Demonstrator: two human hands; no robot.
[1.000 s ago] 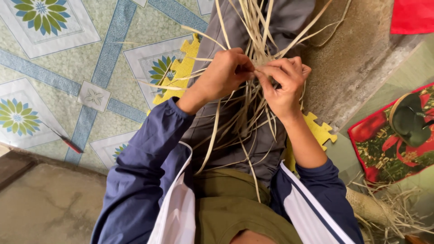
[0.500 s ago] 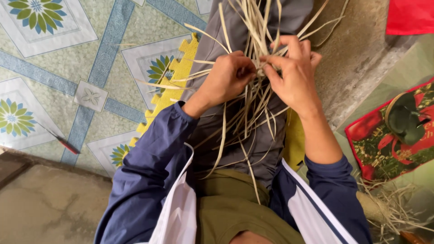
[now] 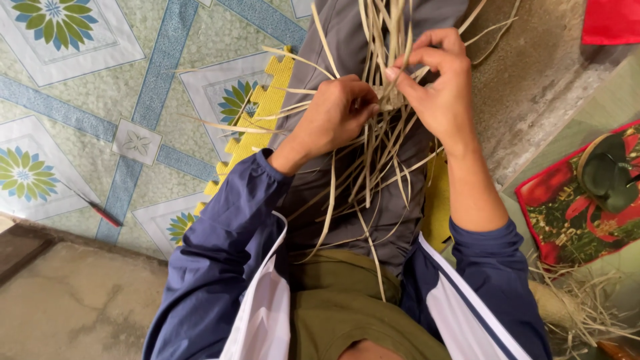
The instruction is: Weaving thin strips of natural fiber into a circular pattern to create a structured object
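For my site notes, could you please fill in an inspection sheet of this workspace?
Surface: patterned floor mat with yellow foam tile under the legs.
Job's things: pale straw strips bunched over the lap.
Clutter: red-handled tool on the mat; loose straw lower right.
Grippers: left hand pinches the bunch; right hand grips one strip.
Cables: nothing seen.
Surroundings: red floral cloth bearing a dark sandal.

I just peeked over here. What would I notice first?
The pale straw strips, fanning over the person's lap in the middle. Both hands meet there: the left hand clamps the bundle and the right hand pinches strips above it. Next, the flowered floor mat on the left and a red cloth on the right.
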